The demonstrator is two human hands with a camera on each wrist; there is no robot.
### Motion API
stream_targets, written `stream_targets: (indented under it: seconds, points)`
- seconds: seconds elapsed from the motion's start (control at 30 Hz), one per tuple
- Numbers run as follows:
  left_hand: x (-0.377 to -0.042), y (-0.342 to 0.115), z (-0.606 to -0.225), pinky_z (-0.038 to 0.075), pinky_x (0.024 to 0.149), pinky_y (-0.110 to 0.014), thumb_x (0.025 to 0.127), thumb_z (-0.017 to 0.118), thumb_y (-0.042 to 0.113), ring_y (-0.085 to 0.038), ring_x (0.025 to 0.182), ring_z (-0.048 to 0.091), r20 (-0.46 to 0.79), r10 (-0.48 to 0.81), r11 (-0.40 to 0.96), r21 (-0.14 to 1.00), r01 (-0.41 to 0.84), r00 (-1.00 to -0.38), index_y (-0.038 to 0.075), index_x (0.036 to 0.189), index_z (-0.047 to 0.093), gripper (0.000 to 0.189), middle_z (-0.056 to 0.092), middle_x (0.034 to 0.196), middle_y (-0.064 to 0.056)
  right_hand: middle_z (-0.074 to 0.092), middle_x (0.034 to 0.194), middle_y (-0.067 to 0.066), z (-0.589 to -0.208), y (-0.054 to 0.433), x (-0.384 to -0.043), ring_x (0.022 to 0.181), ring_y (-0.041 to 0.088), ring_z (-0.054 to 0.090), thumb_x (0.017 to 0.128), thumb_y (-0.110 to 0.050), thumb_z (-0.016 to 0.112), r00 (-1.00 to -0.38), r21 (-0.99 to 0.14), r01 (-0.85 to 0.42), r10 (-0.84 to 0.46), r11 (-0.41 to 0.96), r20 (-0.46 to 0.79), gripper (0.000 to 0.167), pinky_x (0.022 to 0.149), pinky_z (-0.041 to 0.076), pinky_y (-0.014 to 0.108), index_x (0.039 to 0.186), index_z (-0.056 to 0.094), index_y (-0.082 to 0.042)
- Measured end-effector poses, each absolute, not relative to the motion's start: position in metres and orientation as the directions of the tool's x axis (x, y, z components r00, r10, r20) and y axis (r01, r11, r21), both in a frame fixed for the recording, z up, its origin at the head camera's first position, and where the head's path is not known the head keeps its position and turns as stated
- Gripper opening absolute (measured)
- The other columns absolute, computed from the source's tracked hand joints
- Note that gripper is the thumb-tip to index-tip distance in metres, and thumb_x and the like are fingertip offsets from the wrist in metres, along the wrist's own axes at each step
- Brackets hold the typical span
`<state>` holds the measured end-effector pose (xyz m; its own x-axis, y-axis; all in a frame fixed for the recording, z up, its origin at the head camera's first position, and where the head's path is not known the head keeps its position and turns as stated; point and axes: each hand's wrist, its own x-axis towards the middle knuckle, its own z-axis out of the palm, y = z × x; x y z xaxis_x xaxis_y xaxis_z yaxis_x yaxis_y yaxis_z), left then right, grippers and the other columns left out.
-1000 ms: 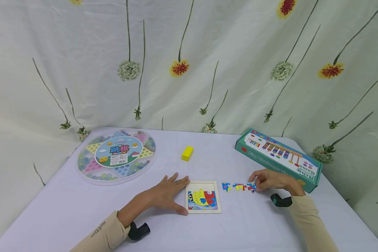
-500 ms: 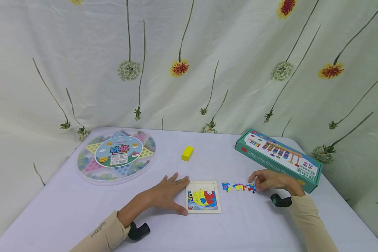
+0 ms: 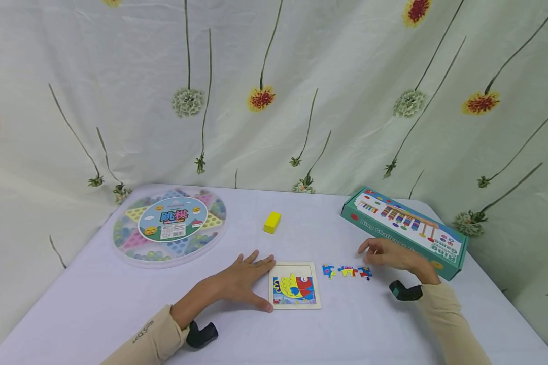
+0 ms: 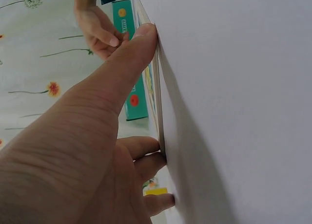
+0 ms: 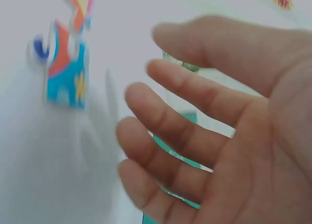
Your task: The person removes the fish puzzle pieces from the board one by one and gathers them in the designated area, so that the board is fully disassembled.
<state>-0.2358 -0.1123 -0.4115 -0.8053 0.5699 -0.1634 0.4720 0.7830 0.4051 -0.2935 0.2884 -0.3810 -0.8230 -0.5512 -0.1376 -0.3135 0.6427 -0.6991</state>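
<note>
Fish-jigsaw tray [image 3: 294, 269], in the head view, lies flat on the white tablecloth [image 3: 301, 337], the left hand [image 3: 242, 281] spread along its left edge; right of the tray lie three loose jigsaw pieces [image 3: 347, 271], and past them the right hand [image 3: 389, 254] hovers, holding nothing. Behind the tray sits a yellow block [image 3: 272, 222]. In the left wrist view, the left thumb touches the tray's rim. In the right wrist view, the right fingers bend loosely, apart from the starred piece [image 5: 67, 78], the one farthest from the tray.

Flowered cloth [image 3: 280, 121] hangs behind a white table [image 3: 319, 337].
</note>
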Motion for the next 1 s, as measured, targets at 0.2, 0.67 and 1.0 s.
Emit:
stream_targets:
  seconds: [0.2,0.67,1.0]
  points:
    - [-0.236,-0.112,-0.411,0.005,0.115,-0.061,0.07,0.073,0.063,-0.033,0.147,0.008,-0.164,0.568,0.784,0.407,0.469,-0.806,0.017,0.151,0.032,0.102,0.025,0.158,0.002,0.061,0.099,0.006,-0.376,0.264,-0.29,0.089,0.019,0.056,0.093,-0.015,0.06,-0.828,-0.623,-0.43,-0.56,0.653,-0.016,0.025,0.076,0.048,0.03,0.115,0.061,-0.003]
    - [-0.237,-0.111,-0.409,0.006,0.115,-0.061,0.07,0.073,0.064,-0.033,0.147,0.008,-0.185,0.562,0.795,0.39,0.465,-0.806,0.017,0.151,0.032,0.102,0.025,0.158,0.002,0.063,0.116,0.012,-0.378,0.17,-0.273,0.105,0.03,0.058,0.09,-0.012,0.067,-0.747,-0.596,-0.588,-0.65,0.546,0.142,0.034,0.091,0.049,0.049,0.123,0.059,-0.006]
    - [-0.238,-0.112,-0.41,0.005,0.115,-0.06,0.07,0.071,0.066,-0.033,0.147,0.008,-0.183,0.563,0.793,0.394,0.465,-0.806,0.018,0.151,0.03,0.104,0.024,0.158,0.003,0.062,0.121,0.006,-0.389,0.136,-0.268,0.108,0.024,0.055,0.088,-0.01,0.066,-0.675,-0.641,-0.568,-0.738,0.517,0.003,0.035,0.094,0.048,0.042,0.123,0.06,-0.008]
